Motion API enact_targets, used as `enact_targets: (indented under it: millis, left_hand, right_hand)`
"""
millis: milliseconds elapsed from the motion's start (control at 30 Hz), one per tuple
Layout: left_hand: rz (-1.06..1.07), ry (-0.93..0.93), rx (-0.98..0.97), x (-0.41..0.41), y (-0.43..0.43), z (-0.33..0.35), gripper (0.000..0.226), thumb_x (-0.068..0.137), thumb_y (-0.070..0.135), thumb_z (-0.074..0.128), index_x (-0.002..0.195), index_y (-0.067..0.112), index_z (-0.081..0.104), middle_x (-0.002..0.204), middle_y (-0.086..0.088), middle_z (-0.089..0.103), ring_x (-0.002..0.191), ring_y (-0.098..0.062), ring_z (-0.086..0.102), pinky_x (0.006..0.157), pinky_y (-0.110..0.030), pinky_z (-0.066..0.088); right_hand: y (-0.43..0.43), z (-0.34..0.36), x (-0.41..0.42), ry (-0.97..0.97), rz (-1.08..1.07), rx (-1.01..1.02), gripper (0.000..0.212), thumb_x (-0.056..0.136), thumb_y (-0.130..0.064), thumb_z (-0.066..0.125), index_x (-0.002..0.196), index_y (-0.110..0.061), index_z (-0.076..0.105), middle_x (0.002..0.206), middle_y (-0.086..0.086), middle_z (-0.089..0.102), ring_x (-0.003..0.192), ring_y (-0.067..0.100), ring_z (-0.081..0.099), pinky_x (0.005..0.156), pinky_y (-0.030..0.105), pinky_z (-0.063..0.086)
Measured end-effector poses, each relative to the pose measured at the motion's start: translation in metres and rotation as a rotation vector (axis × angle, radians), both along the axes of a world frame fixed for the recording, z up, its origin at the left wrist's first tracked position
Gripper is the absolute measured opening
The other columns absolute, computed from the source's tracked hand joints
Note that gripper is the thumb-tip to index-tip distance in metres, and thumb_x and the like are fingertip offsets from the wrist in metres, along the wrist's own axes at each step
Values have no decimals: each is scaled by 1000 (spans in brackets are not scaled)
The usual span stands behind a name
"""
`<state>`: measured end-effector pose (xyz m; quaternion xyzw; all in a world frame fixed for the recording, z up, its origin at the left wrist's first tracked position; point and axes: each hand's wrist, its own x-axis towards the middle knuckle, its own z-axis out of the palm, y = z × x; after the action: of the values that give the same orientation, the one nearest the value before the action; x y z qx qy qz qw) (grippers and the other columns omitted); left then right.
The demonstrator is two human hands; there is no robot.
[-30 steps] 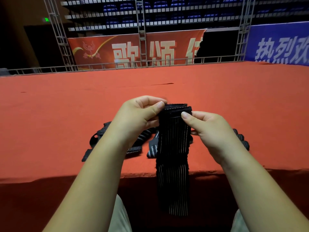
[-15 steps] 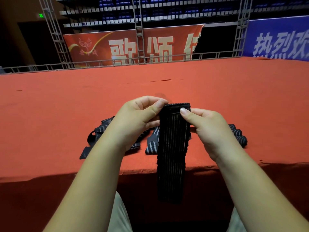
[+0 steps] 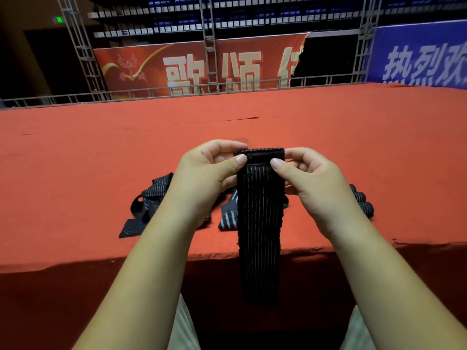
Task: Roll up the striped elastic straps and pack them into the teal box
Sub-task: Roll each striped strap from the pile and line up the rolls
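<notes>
A black elastic strap with thin white stripes (image 3: pixel 260 223) hangs in front of me, its top end folded into a small roll. My left hand (image 3: pixel 204 178) pinches the left side of that roll and my right hand (image 3: pixel 313 183) pinches the right side, thumbs toward me. The strap's free end dangles below the platform edge. More striped straps lie loose on the red surface behind my left hand (image 3: pixel 149 198) and behind my right hand (image 3: pixel 361 200). No teal box is in view.
The red carpeted platform (image 3: pixel 227 127) stretches far ahead, with its front edge just under my wrists. Metal truss railing (image 3: pixel 207 87) and banners stand at its far side. My light trousers show at the bottom.
The hanging tail of the strap has grown shorter as the top was rolled further. Both hands stayed at about the same place.
</notes>
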<state>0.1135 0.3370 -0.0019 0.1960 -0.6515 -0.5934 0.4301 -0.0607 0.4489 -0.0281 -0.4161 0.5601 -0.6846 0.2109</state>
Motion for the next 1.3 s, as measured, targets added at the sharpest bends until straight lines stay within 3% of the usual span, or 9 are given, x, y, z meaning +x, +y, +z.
enact_targets:
  millis: [200, 333, 500, 533, 633, 733, 1033, 1167, 1300]
  left_hand:
    - [-18, 22, 9, -3, -5, -2, 18, 102, 1, 70, 116, 8, 77, 104, -12, 81, 102, -24, 80, 88, -33, 63]
    - [88, -67, -47, -9, -10, -10, 13, 105, 12, 70, 116, 9, 77, 107, -12, 82, 94, -19, 79, 81, -33, 65]
    - [199, -154, -113, -18, -25, -35, 10, 106, 19, 69, 108, 15, 78, 102, -18, 80, 84, -25, 72, 78, -58, 62]
    - [217, -160, -126, -21, -29, -39, 10, 106, 18, 68, 107, 15, 78, 99, -15, 81, 83, -23, 73, 75, -55, 61]
    - [239, -161, -146, -28, -41, -51, 10, 106, 12, 68, 106, 14, 78, 85, 2, 80, 75, -7, 73, 64, -25, 57]
    - [219, -183, -139, -38, -52, -59, 12, 106, 10, 68, 110, 13, 78, 90, 1, 81, 80, -8, 76, 67, -21, 58]
    - [127, -252, -229, -69, -94, -89, 20, 107, 26, 68, 121, 37, 75, 97, -9, 75, 87, -15, 71, 69, -32, 56]
    - [160, -226, -205, -81, -110, -114, 16, 110, 29, 64, 115, 33, 78, 103, -6, 79, 96, -29, 76, 89, -58, 60]
    - [131, -229, -155, -91, -120, -121, 19, 112, 32, 60, 113, 27, 78, 106, -5, 79, 94, -20, 71, 87, -59, 59]
  right_hand:
    - [-7, -1, -1, -3, 63, -38, 12, 102, -20, 73, 110, -15, 81, 100, 8, 82, 73, 14, 71, 58, 28, 54]
    - [-17, -5, -3, -57, 92, -55, 12, 102, -15, 72, 111, -11, 79, 95, 7, 78, 69, 14, 69, 50, 25, 51]
    - [-32, -20, -19, 72, 135, 18, 16, 107, -20, 66, 114, -19, 80, 101, -3, 82, 83, 8, 74, 68, 23, 58]
    - [-35, -24, -23, 109, 138, 35, 18, 109, -21, 63, 115, -20, 80, 102, -5, 82, 86, 7, 74, 73, 24, 58]
    - [-46, -37, -31, 140, 129, 51, 23, 112, -16, 57, 117, -20, 79, 99, -8, 82, 84, 3, 73, 77, 20, 56]
    - [-60, -48, -38, 85, 100, 48, 22, 111, -14, 58, 117, -19, 79, 95, -6, 82, 81, 4, 74, 70, 19, 56]
    - [-108, -80, -66, 1, 74, -10, 24, 106, -6, 61, 116, -20, 78, 94, 11, 79, 80, 15, 68, 68, 27, 53]
    - [-125, -97, -74, -7, 86, 28, 23, 106, -4, 60, 117, -16, 77, 89, -4, 76, 76, 8, 66, 62, 19, 50]
    - [-138, -107, -84, 6, 59, 59, 22, 106, -4, 61, 115, -15, 78, 81, -7, 74, 67, 4, 63, 56, 14, 46]
